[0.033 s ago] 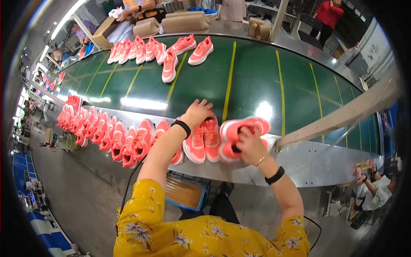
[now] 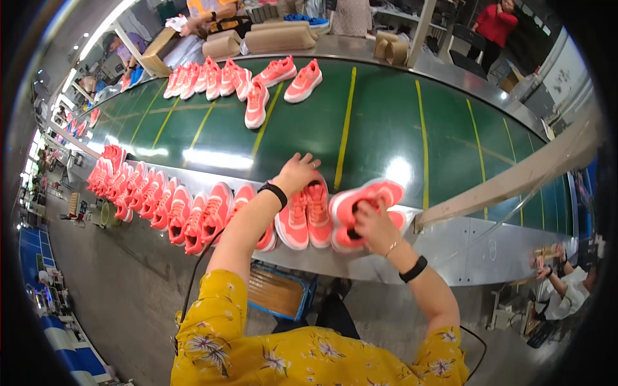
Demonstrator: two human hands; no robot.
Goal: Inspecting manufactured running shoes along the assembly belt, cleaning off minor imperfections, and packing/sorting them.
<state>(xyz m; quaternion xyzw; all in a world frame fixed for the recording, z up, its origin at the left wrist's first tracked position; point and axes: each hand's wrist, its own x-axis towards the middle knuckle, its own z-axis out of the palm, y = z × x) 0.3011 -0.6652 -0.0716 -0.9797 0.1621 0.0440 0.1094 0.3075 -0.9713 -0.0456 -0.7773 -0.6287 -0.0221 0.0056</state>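
On the metal ledge in front of me, my left hand (image 2: 300, 175) grips the heel end of a coral-pink sneaker (image 2: 318, 212) with a white sole. Another sneaker (image 2: 293, 222) stands against it on the left; my thumb is mostly hidden. Just to the right, my right hand (image 2: 376, 226) has its fingers hooked into the opening of a tilted coral sneaker (image 2: 351, 204). More coral sneakers lie under and beside that hand, partly covered by it. A long row of matching sneakers (image 2: 180, 209) runs along the ledge to my left.
Beyond the ledge lies a green conveyor belt (image 2: 309, 138) with yellow lines. Several coral sneakers (image 2: 256, 103) stand along its far side. A slanted metal post (image 2: 502, 180) crosses on the right. A blue-framed crate (image 2: 278, 293) is below the ledge. Other people are around the belt.
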